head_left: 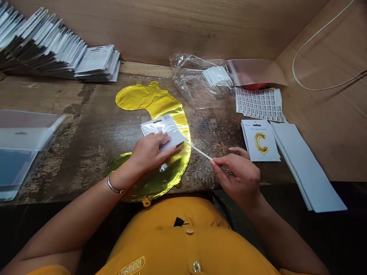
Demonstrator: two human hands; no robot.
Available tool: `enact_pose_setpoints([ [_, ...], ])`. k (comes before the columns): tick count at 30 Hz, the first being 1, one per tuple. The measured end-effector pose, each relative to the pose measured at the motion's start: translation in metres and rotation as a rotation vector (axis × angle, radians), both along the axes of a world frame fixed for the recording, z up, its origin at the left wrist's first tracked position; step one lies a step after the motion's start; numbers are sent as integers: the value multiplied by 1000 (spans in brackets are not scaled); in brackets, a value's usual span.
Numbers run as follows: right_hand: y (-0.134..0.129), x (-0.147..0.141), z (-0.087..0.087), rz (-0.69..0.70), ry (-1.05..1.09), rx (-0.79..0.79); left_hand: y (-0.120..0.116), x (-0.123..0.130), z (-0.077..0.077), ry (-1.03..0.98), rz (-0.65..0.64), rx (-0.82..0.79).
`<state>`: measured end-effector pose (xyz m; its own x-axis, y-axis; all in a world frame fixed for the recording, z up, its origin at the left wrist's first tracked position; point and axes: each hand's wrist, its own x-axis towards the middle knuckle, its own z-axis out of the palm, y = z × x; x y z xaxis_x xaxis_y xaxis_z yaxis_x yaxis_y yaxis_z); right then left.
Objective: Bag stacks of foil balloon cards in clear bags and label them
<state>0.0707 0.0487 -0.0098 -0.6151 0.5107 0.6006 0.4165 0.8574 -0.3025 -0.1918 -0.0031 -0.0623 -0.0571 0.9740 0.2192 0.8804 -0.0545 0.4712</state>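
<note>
A large gold foil balloon [169,103] lies flat on the wooden table. On top of it is a white card packet [174,130] in clear plastic. My left hand [151,151] rests on this packet with its fingers spread. A thin white straw [199,150] runs from the packet's right edge to my right hand [237,170], which pinches its outer end between thumb and fingertips. Whether the straw's other end is inside or under the packet cannot be made out.
Stacked white packets [97,61] line the back left. Clear sleeves [23,152] lie at the left. A bag of white straws [216,76], sticker sheets [259,104], letter C cards [262,141] and white strips [309,168] are at the right. A cable [294,65] hangs by the right wall.
</note>
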Motion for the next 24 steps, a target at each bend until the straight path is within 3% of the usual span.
enact_pose_setpoints([
  [7,1,-4,18,64,-57,-17,1,0,-1,20,3,10],
  [10,3,-8,18,82,-76,-16,1,0,-1,27,9,8],
  [17,13,-19,-13,48,-225,105,0,3,-1,93,-1,-29],
  [24,23,-45,-45,54,-377,106,0,6,-7,254,-34,-192],
])
